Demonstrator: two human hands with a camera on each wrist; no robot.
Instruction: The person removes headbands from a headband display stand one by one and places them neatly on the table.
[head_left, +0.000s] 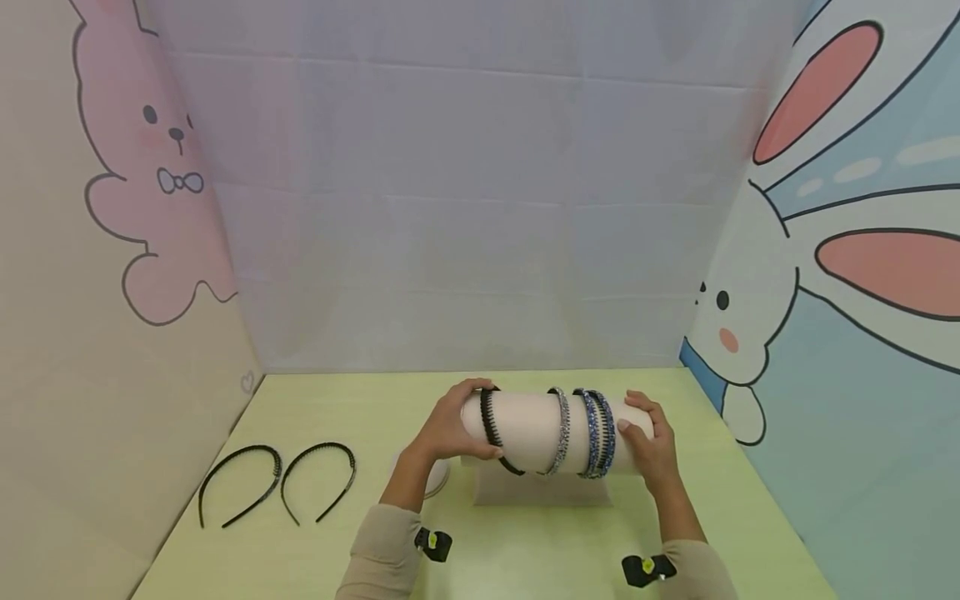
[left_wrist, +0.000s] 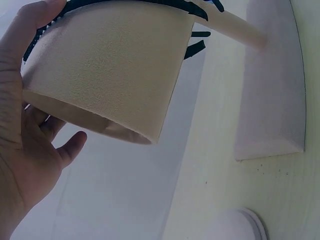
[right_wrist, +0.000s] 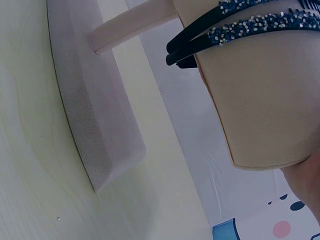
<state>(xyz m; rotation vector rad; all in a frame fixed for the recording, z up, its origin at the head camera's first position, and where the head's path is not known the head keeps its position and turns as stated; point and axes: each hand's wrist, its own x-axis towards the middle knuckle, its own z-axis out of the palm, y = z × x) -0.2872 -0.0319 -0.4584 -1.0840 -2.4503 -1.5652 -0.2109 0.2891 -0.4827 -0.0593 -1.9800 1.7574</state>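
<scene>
A pale headband display stand has a horizontal padded roll (head_left: 525, 421) on a post above a base (head_left: 543, 487). My left hand (head_left: 453, 429) grips the roll's left end, thumb in front and fingers over the top, touching a black toothed headband (head_left: 489, 417). In the left wrist view, the left hand (left_wrist: 25, 150) curves around the open end of the roll. My right hand (head_left: 651, 442) holds the right end, mostly hidden in its wrist view. Between the hands, the roll carries a silver glittery headband (head_left: 562, 433) and blue beaded headbands (head_left: 600, 433).
Two dark headbands, a left one (head_left: 240, 483) and a thinner right one (head_left: 318, 479), lie on the pale yellow-green table (head_left: 360, 417). A round white object (head_left: 437, 477) stands beside the base, partly behind my left forearm. Cartoon-printed walls enclose the table.
</scene>
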